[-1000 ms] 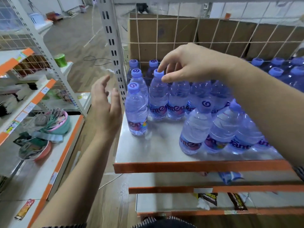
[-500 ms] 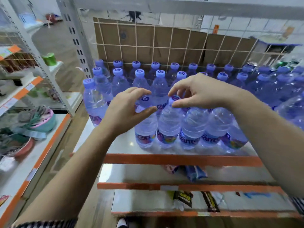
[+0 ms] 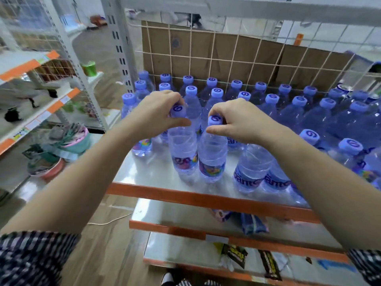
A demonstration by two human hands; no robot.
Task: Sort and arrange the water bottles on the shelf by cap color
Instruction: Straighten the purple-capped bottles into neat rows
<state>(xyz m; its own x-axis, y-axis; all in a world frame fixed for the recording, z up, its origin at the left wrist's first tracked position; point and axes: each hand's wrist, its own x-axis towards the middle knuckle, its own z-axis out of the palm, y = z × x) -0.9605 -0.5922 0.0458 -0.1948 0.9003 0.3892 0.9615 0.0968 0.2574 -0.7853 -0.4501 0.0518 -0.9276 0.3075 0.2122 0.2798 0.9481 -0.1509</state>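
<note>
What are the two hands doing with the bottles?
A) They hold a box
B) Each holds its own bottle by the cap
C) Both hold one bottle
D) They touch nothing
B: the left hand pinches the left bottle at its cap, and the right hand pinches the right bottle likewise.

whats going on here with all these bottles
A person stands at a shelf packed with purple-capped water bottles. Their left hand grips the top of one bottle, and the right hand grips the top of its neighbour. Both are upright, side by side near the front edge; whether they're lifted is unclear.
</note>
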